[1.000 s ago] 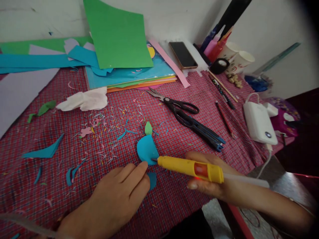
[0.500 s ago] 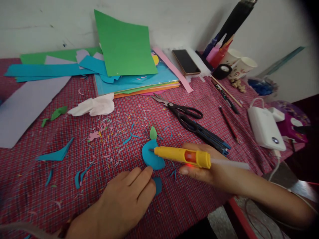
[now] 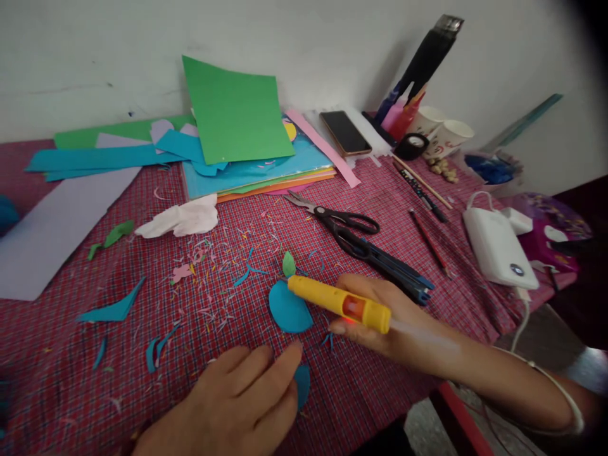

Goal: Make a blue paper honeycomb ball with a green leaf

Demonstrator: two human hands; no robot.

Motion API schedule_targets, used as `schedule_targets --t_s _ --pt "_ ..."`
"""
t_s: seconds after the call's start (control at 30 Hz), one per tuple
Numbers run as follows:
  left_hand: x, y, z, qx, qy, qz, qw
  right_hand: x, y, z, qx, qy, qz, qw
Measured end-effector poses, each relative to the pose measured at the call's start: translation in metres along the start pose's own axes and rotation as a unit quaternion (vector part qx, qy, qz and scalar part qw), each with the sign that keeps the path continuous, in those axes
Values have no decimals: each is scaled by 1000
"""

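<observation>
Right hand [image 3: 387, 349] has moved the yellow glue gun [image 3: 327, 297] to the far edge of the blue paper [image 3: 289, 312]; left hand [image 3: 232, 402] has slid nearer. Right fingers hold the gun; I can't tell if the left ones pinch the small blue piece [image 3: 303, 383]. Black scissors [image 3: 327, 216] lie farther right.

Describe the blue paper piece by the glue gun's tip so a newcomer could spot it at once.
On the red checked tablecloth, find the yellow glue gun in the right hand. Its dark tip is at the upper edge of the blue paper piece. Unlike the thin blue scraps, this one is broad and rounded, with a small green leaf just above it.
</observation>
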State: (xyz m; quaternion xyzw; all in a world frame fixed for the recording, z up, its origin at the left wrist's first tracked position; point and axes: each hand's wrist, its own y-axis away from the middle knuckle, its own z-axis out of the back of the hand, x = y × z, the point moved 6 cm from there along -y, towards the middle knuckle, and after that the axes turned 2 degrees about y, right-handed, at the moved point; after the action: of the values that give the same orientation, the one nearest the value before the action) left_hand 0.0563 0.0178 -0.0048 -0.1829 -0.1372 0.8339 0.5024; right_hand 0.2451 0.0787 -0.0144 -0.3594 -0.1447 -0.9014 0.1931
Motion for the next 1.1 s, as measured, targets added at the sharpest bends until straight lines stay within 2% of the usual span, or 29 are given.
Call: schedule_targets --t_s 0.1,0.17,0.23,0.3,0.37,0.43,0.5,0.57,0.63,0.73,0.83,0.93,1.0,1.03,1.07,1.1 --pt "-2 10 5 -40 -18 -26 999 6 9 15 -96 59 64 992" --pt "5 15 6 -55 -21 -11 998 4 14 30 -158 136 90 974" --pt "21 12 6 -63 33 47 996 -7 17 50 -196 215 84 953" --pt "45 5 6 -83 117 158 977 -21 18 73 -221 279 75 931" --pt "70 0 8 -121 209 290 926 -41 15 94 -203 314 52 926" --pt "85 -1 5 -136 317 381 858 -63 11 112 -176 319 23 931" --pt "92 0 1 -141 391 430 802 -84 5 125 -159 303 4 940" --pt "95 4 0 -151 419 442 778 -101 -2 134 -150 290 8 945" --pt "96 8 0 -149 410 431 789 -116 -8 140 -148 281 15 948" --pt "97 11 -1 -118 383 411 819 -130 -11 147 -138 273 22 952" --pt "93 8 3 -109 382 380 835 -121 -3 150 -138 262 29 955" --pt "84 4 14 -126 352 362 854 -77 12 141 -196 209 34 957" --pt "74 0 23 -146 313 347 872 -36 18 118 -212 145 30 966" --pt "68 -2 28 -157 295 332 882 -15 18 98 -179 109 31 977" --pt "62 -4 32 -164 282 313 892 3 16 75 -125 -3 31 992" --pt "55 -6 34 -165 275 292 901 19 13 48 -46 -105 15 993"
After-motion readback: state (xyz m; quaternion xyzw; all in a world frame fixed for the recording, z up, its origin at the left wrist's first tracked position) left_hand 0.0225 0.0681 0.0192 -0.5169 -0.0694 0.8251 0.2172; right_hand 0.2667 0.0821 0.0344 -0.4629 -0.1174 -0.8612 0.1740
